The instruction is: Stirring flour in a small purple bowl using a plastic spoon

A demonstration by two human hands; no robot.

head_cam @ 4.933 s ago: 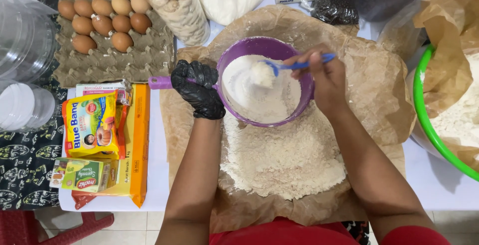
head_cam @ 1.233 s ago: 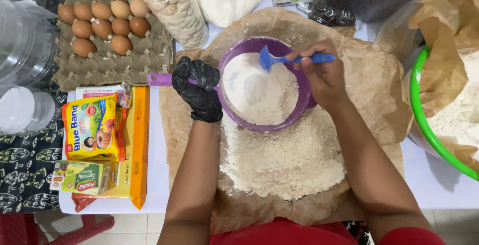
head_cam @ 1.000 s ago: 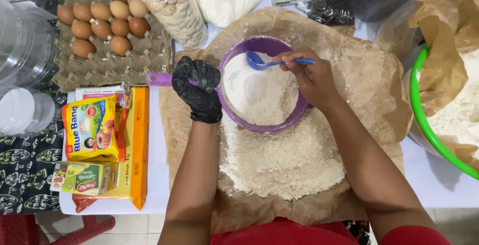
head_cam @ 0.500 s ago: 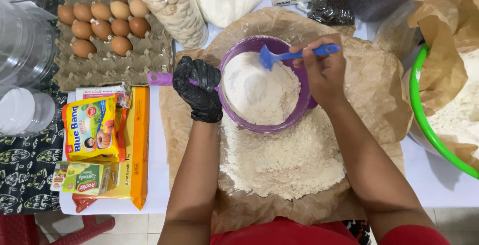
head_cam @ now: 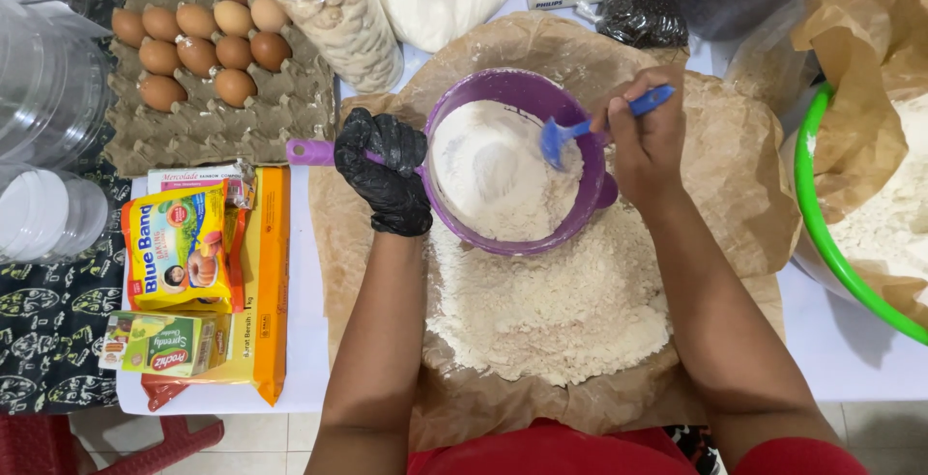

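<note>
Two hands work one purple sieve (head_cam: 517, 171): the gloved left hand (head_cam: 387, 171) grips its handle to steady it, while beside it the right hand (head_cam: 646, 137) pinches a blue spoon (head_cam: 580, 132) (bowl down in flour), above the sifted heap (head_cam: 551, 306).

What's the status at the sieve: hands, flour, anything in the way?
Left hand, black glove, grips purple sieve by its handle. Right hand holds blue spoon in the sieve's flour. Sifted flour pile on brown paper below. Nothing obstructing.

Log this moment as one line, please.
left hand: gloved, grips purple sieve handle | right hand: holds blue spoon in sieve's flour | sifted flour pile on brown paper
</note>
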